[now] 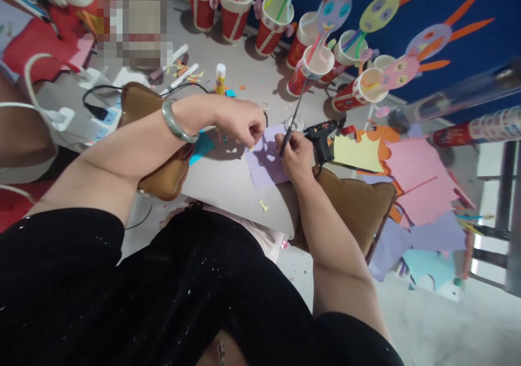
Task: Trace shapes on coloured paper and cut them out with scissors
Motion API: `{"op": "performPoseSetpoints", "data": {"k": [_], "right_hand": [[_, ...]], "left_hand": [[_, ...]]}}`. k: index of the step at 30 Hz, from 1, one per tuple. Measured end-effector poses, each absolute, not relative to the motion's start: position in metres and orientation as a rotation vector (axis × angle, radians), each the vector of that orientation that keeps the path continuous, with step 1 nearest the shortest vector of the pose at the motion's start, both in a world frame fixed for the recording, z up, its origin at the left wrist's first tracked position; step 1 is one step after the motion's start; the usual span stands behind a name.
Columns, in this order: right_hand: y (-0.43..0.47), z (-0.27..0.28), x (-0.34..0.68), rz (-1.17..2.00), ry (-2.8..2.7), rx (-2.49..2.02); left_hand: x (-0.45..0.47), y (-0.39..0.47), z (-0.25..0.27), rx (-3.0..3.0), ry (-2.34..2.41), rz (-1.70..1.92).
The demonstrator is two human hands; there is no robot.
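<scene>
My left hand, with a bangle on the wrist, is closed with its fingertips low over the left edge of a light purple paper sheet. A speck of yellow shows at those fingertips; what they pinch is too small to make out. My right hand is closed around a slim dark tool with a thin shaft pointing up and away; its exact kind is unclear. This hand is at the sheet's right edge. Just right of it lies a black glue gun, and beyond it a clear tape roll.
Brown cushions lie beneath my forearms. Red-and-white paper cups with paper rabbit faces line the back. A glue stick stands behind my left hand. Coloured paper is piled right; a power strip and cables are left.
</scene>
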State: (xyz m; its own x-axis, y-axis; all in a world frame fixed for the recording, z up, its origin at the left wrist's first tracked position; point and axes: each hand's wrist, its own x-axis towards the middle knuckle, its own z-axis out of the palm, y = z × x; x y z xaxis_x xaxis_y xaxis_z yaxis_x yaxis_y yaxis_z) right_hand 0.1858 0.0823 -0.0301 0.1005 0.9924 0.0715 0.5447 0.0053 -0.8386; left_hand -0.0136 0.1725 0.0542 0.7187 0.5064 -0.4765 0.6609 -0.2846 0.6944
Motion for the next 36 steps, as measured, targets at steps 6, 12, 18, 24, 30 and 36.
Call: {"op": "performPoseSetpoints", "data": {"k": [6,12,18,24,30,36], "right_hand": [[0.083,-0.027,0.183,0.741,-1.602,-1.604],[0.082,-0.027,0.181,0.779,-1.643,-1.584],[0.084,-0.033,0.183,0.75,-1.677,-1.584],[0.085,-0.032,0.183,0.737,-1.678,-1.57],[0.083,-0.03,0.183,0.754,-1.703,-1.584],[0.082,-0.029,0.183,0.769,-1.735,-1.585]], "left_hand": [[-0.04,0.154,0.044,2.117,0.887,-0.394],[-0.068,0.119,0.031,2.068,1.002,-0.304],[-0.095,0.116,0.032,2.191,1.037,-0.061],[-0.113,0.098,0.04,2.371,1.271,0.053],[-0.104,0.061,0.031,2.393,1.793,0.06],[-0.114,0.071,0.033,2.181,1.776,0.164]]}}
